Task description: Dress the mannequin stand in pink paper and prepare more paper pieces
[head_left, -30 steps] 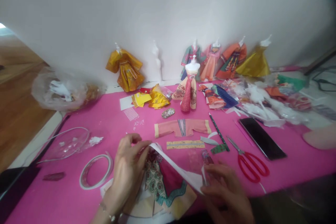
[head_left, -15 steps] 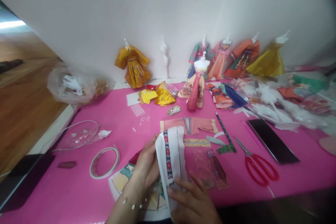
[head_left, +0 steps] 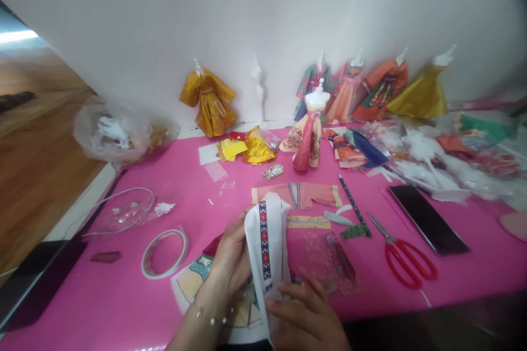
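Observation:
A folded white cloth piece (head_left: pixel 274 241) with a dark blue and red patterned band stands upright between my hands. My left hand (head_left: pixel 234 252) grips its left edge, the fingers reaching behind it. My right hand (head_left: pixel 307 312) is at its lower right, the fingers bent against the cloth's lower face. Under my left wrist lies a printed fabric sheet (head_left: pixel 185 288) with teal and cream shapes, partly hidden by my arm. Just beyond the cloth, a small pink doll robe (head_left: pixel 317 194) lies flat, with a yellow patterned strip (head_left: pixel 308 222) in front of it.
Red-handled scissors (head_left: pixel 405 258), a phone (head_left: pixel 428 219) and a dark pencil (head_left: pixel 349 197) lie to the right. A tape roll (head_left: pixel 145 260) is on the left. Dressed mannequins (head_left: pixel 208 101) stand along the wall. Plastic bags (head_left: pixel 428 159) heap at the back right.
The white cloth has turned slightly, and its top now folds over closer to the patterned band. My hands stay in nearly the same place.

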A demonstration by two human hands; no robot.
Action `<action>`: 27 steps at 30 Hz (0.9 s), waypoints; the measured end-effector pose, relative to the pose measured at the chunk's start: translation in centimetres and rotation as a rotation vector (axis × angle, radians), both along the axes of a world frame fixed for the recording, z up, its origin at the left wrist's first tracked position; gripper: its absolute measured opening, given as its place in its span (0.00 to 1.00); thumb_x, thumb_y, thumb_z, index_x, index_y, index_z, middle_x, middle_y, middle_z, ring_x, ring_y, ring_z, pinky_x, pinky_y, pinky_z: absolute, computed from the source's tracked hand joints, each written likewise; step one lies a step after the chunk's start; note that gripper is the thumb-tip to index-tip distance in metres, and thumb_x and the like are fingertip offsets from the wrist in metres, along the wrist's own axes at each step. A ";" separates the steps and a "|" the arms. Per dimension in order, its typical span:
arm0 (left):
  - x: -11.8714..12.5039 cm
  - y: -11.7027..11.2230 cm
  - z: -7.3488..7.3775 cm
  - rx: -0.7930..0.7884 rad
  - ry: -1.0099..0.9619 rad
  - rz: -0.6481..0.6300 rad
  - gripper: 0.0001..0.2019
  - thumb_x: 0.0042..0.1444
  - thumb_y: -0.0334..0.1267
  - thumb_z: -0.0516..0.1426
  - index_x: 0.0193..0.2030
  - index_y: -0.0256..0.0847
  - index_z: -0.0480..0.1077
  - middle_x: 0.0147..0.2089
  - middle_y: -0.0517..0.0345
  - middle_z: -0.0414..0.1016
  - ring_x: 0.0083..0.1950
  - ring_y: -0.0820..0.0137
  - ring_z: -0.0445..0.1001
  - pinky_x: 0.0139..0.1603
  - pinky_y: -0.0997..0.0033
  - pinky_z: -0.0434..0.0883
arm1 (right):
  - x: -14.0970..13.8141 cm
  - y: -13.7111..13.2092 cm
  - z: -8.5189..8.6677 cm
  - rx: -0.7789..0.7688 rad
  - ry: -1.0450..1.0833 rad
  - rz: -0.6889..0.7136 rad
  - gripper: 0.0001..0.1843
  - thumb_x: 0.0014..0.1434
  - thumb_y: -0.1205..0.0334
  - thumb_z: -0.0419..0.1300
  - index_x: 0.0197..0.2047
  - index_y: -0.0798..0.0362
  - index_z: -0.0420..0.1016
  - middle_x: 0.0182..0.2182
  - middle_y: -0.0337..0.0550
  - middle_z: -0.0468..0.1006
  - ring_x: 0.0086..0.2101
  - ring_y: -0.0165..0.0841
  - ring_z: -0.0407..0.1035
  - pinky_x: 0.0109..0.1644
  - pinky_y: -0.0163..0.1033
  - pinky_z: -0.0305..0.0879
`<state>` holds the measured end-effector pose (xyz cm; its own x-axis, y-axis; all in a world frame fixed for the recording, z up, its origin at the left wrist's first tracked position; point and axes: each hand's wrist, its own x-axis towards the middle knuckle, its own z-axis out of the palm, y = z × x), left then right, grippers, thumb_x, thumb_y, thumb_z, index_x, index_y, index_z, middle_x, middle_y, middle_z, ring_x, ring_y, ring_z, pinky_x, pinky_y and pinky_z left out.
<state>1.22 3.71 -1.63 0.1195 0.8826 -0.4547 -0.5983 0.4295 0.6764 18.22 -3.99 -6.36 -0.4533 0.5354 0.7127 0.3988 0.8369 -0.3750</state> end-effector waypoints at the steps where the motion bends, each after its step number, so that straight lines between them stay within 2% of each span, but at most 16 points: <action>1: 0.0 0.0 -0.1 0.000 0.005 0.013 0.09 0.51 0.37 0.65 0.38 0.39 0.73 0.30 0.58 0.79 0.28 0.70 0.77 0.34 0.69 0.75 | 0.0 -0.2 -0.1 -0.049 0.008 -0.007 0.05 0.61 0.56 0.65 0.33 0.39 0.81 0.41 0.26 0.85 0.42 0.29 0.80 0.64 0.39 0.64; 6: -0.2 0.0 -0.4 0.024 0.070 0.064 0.09 0.49 0.37 0.68 0.34 0.41 0.72 0.27 0.63 0.77 0.26 0.74 0.73 0.30 0.75 0.71 | 0.5 -2.0 0.1 -0.333 0.216 -0.071 0.09 0.65 0.56 0.61 0.32 0.39 0.80 0.39 0.32 0.86 0.43 0.35 0.80 0.58 0.46 0.70; 7: -0.3 0.0 -0.4 0.035 0.097 0.075 0.08 0.49 0.36 0.68 0.33 0.42 0.73 0.31 0.63 0.79 0.27 0.74 0.74 0.31 0.76 0.71 | 0.8 -2.3 0.3 -0.390 0.298 -0.072 0.11 0.65 0.55 0.60 0.31 0.41 0.80 0.39 0.33 0.86 0.43 0.37 0.80 0.57 0.47 0.71; 9: -0.9 0.0 -0.2 0.083 0.195 0.070 0.07 0.50 0.35 0.68 0.32 0.42 0.73 0.47 0.59 0.81 0.36 0.71 0.78 0.35 0.75 0.72 | 1.6 -2.6 1.0 -0.551 0.510 -0.108 0.12 0.63 0.52 0.61 0.29 0.44 0.78 0.39 0.39 0.86 0.43 0.41 0.80 0.53 0.48 0.74; 11: -1.5 -0.1 0.0 0.149 0.318 0.022 0.08 0.50 0.37 0.67 0.29 0.41 0.72 0.62 0.55 0.73 0.45 0.65 0.78 0.40 0.71 0.73 | 2.4 -2.4 1.8 -0.812 0.787 -0.197 0.13 0.61 0.51 0.63 0.28 0.48 0.75 0.41 0.44 0.85 0.41 0.43 0.80 0.44 0.45 0.77; 12: -1.9 -0.2 0.1 0.180 0.357 -0.011 0.08 0.51 0.38 0.67 0.28 0.41 0.72 0.65 0.53 0.70 0.46 0.63 0.78 0.41 0.69 0.73 | 2.8 -2.1 2.0 -0.963 0.934 -0.233 0.13 0.60 0.52 0.63 0.28 0.49 0.73 0.39 0.45 0.85 0.36 0.41 0.80 0.37 0.41 0.78; 13: -2.1 -0.3 0.2 0.194 0.366 -0.044 0.09 0.52 0.38 0.66 0.28 0.41 0.71 0.63 0.51 0.72 0.45 0.63 0.78 0.41 0.68 0.73 | 3.2 -1.7 2.2 -1.101 1.078 -0.258 0.13 0.59 0.53 0.64 0.28 0.49 0.71 0.34 0.44 0.84 0.30 0.38 0.79 0.30 0.37 0.76; 15: -2.5 -0.6 0.1 0.168 0.312 -0.089 0.09 0.55 0.39 0.64 0.30 0.41 0.70 0.50 0.51 0.80 0.37 0.66 0.78 0.39 0.68 0.73 | 3.8 -0.8 2.3 -1.266 1.311 -0.279 0.14 0.57 0.53 0.66 0.27 0.50 0.69 0.24 0.37 0.79 0.21 0.31 0.72 0.22 0.32 0.70; 17: -2.6 -0.9 0.0 0.116 0.255 -0.119 0.09 0.56 0.40 0.63 0.31 0.41 0.70 0.33 0.57 0.80 0.28 0.70 0.75 0.33 0.71 0.71 | 4.3 0.2 2.0 -1.318 1.439 -0.312 0.13 0.53 0.53 0.68 0.28 0.50 0.72 0.22 0.34 0.76 0.21 0.30 0.70 0.25 0.33 0.71; 18: -2.6 -1.1 -0.1 0.093 0.244 -0.131 0.09 0.56 0.41 0.64 0.31 0.41 0.70 0.28 0.59 0.78 0.27 0.71 0.74 0.31 0.72 0.71 | 4.5 0.6 1.7 -1.345 1.484 -0.339 0.12 0.53 0.53 0.69 0.30 0.51 0.74 0.24 0.35 0.77 0.23 0.31 0.72 0.29 0.35 0.73; 21: -2.5 -1.3 -0.2 0.060 0.234 -0.156 0.09 0.55 0.41 0.65 0.32 0.39 0.71 0.27 0.59 0.77 0.28 0.70 0.74 0.33 0.72 0.71 | 5.0 1.2 0.9 -1.471 1.597 -0.364 0.10 0.53 0.53 0.68 0.33 0.50 0.78 0.29 0.37 0.80 0.30 0.36 0.76 0.37 0.41 0.75; 24: -2.5 -1.3 -0.1 0.018 0.216 -0.164 0.09 0.55 0.41 0.65 0.32 0.39 0.72 0.27 0.59 0.77 0.27 0.72 0.74 0.34 0.72 0.72 | 5.4 1.3 0.5 -1.493 1.646 -0.355 0.09 0.54 0.54 0.68 0.34 0.51 0.79 0.28 0.37 0.80 0.29 0.34 0.75 0.36 0.39 0.75; 27: -2.5 -1.4 -0.1 -0.009 0.203 -0.156 0.10 0.54 0.42 0.65 0.31 0.39 0.72 0.24 0.61 0.76 0.24 0.74 0.72 0.30 0.75 0.70 | 5.7 1.4 0.3 -1.478 1.661 -0.347 0.09 0.55 0.56 0.68 0.35 0.52 0.80 0.25 0.36 0.79 0.27 0.32 0.74 0.32 0.36 0.74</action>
